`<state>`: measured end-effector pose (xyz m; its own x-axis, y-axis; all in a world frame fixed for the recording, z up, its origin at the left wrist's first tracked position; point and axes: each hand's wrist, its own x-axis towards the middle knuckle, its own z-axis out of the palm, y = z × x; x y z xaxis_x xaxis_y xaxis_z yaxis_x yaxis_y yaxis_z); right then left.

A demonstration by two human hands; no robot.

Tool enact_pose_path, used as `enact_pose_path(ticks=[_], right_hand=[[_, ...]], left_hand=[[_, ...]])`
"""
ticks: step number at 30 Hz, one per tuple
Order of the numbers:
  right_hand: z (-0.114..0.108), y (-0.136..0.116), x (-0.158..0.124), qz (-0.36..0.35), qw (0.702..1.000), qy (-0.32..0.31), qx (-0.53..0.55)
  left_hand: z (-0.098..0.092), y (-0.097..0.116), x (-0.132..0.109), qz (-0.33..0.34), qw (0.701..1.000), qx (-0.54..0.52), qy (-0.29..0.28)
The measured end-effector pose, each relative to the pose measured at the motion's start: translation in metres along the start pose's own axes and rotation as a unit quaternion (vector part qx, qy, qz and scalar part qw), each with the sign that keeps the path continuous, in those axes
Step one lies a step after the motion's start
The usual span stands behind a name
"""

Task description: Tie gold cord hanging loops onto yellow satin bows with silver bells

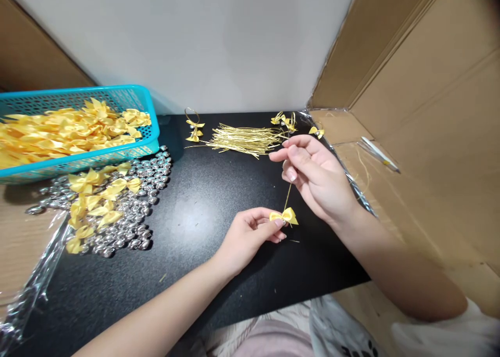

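Near the middle of the black table, my left hand [250,237] pinches a yellow ribbon bow [289,215] between thumb and fingers. A thin gold cord [288,194] rises from the bow toward my right hand [312,172], which is above and to the right, its fingers curled and the cord running in among them. Behind my hands lies a pile of gold cords [246,139]. Several finished-looking bows with cord loops [194,130] rest at the pile's left, and more bows [287,122] at its right.
A turquoise basket [78,157] full of yellow bows stands at the back left. Before it, silver beads [133,216] are spread with loose bows [107,211] on top. White-handled scissors or tweezers [378,154] lie on cardboard at the right. A white wall rises behind.
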<state>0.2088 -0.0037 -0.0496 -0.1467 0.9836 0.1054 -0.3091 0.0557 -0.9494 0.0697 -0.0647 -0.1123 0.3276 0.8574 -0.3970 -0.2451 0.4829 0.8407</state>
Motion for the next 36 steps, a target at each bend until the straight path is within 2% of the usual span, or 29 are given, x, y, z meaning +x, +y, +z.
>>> enact_pose_path(ticks=[4, 7, 9, 14, 18, 21, 24, 26, 28, 31, 33, 36], right_hand=[[-0.006, -0.001, -0.002, -0.022, 0.998, 0.007, -0.051], [-0.015, -0.001, -0.010, -0.055, 0.991, 0.029, -0.118], [-0.021, 0.001, -0.018, -0.051, 0.985, 0.038, -0.161], [-0.023, 0.020, -0.037, 0.025, 0.979, -0.003, -0.203], [-0.019, 0.030, -0.044, -0.023, 0.971, -0.039, -0.236], [-0.021, 0.024, -0.045, -0.032, 0.990, -0.045, -0.126], [-0.026, 0.013, -0.045, 0.032, 0.996, -0.079, 0.035], [-0.030, 0.012, -0.044, 0.075, 0.990, -0.094, 0.068], [-0.031, 0.015, -0.045, 0.119, 0.989, -0.083, 0.041], [-0.026, 0.025, -0.047, 0.172, 0.981, -0.058, -0.072], [-0.020, 0.031, -0.050, 0.171, 0.972, -0.033, -0.156], [-0.011, 0.037, -0.053, 0.125, 0.963, -0.002, -0.237]], left_hand=[[-0.001, 0.001, -0.001, 0.033, 0.998, 0.045, 0.019], [-0.003, 0.001, -0.001, 0.054, 0.995, 0.067, 0.053], [-0.005, 0.002, -0.001, 0.063, 0.993, 0.071, 0.076], [-0.008, 0.005, -0.001, 0.087, 0.988, 0.058, 0.116], [-0.007, 0.007, -0.001, 0.099, 0.986, 0.045, 0.125], [-0.008, 0.008, 0.000, 0.094, 0.985, 0.038, 0.139], [-0.010, 0.009, 0.002, 0.083, 0.983, 0.025, 0.159], [-0.013, 0.009, 0.004, 0.081, 0.982, 0.012, 0.170], [-0.014, 0.009, 0.005, 0.084, 0.980, 0.001, 0.179], [-0.015, 0.009, 0.004, 0.093, 0.979, 0.007, 0.180], [-0.013, 0.008, 0.002, 0.106, 0.979, 0.021, 0.173], [-0.010, 0.007, -0.002, 0.131, 0.978, 0.035, 0.160]])
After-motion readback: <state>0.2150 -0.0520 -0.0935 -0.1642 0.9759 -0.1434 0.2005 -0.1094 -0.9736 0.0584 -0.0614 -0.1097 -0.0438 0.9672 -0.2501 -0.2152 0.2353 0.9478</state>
